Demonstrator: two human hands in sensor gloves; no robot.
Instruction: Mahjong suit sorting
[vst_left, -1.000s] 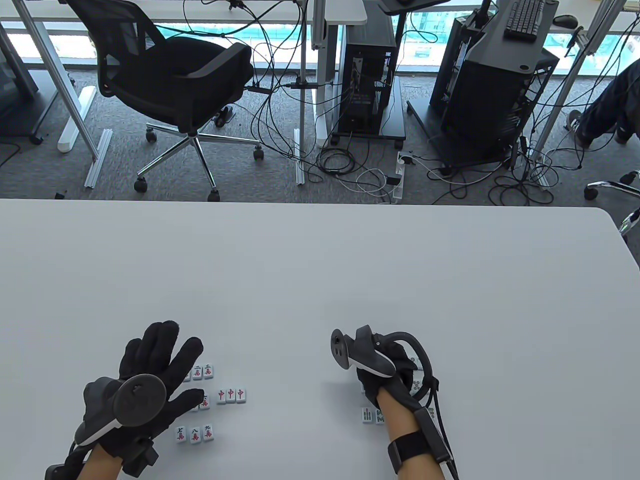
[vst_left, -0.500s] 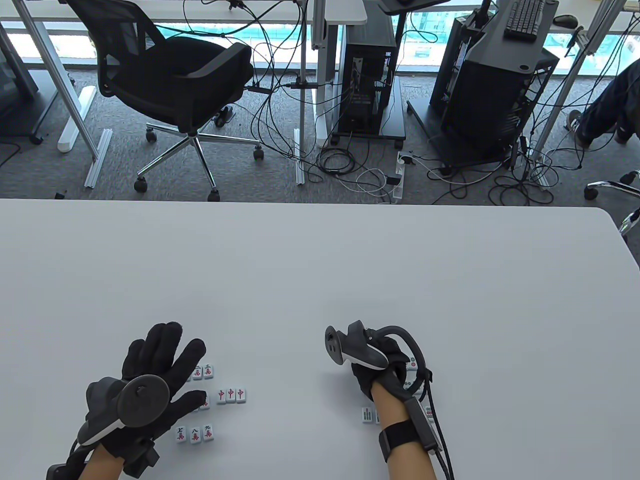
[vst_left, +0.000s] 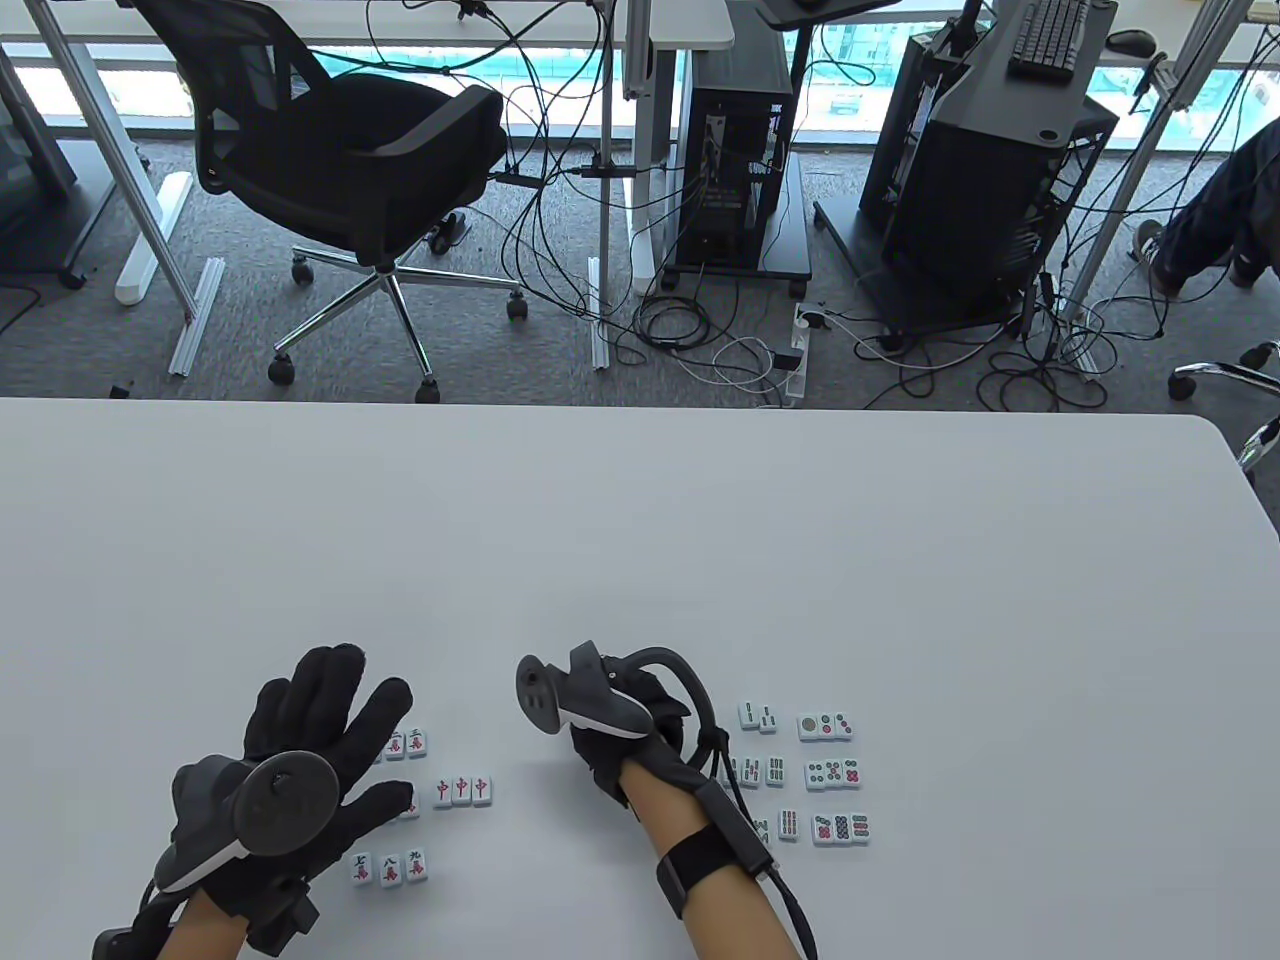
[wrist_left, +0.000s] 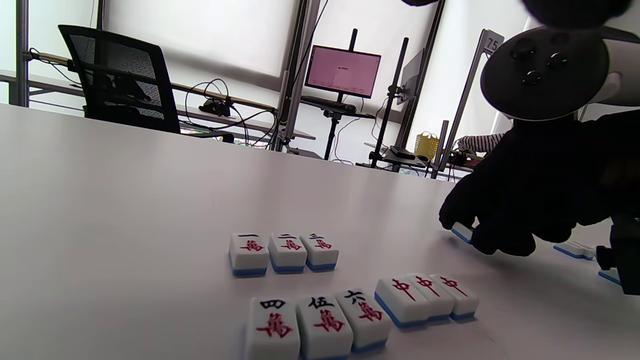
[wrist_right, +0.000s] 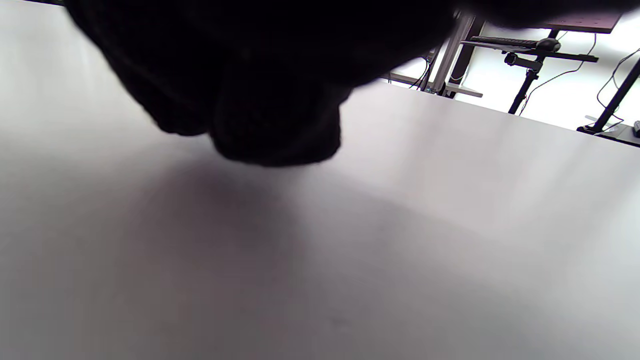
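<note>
My left hand (vst_left: 360, 730) lies flat with fingers spread over the character tiles; its thumb covers part of the four-five-six row (wrist_left: 320, 322). The one-two-three row (vst_left: 405, 742) and the seven-eight-nine row (vst_left: 390, 868) lie beside it, and three red-centre tiles (vst_left: 462, 790) just to their right. My right hand (vst_left: 598, 752) is curled over the table's middle; in the left wrist view its fingertips (wrist_left: 500, 235) pinch a white, blue-backed tile (wrist_left: 462, 233) low over the table. Bamboo tiles (vst_left: 765, 770) and dot tiles (vst_left: 833, 772) lie in rows at the right.
The white table (vst_left: 640, 540) stretches bare beyond the tiles. Behind its far edge are an office chair (vst_left: 350, 170), computer towers and floor cables. The right wrist view shows only dark glove (wrist_right: 270, 100) and table surface.
My right hand has moved left from the bamboo and dot tiles to the middle of the table, uncovering those rows. The left hand has stayed put.
</note>
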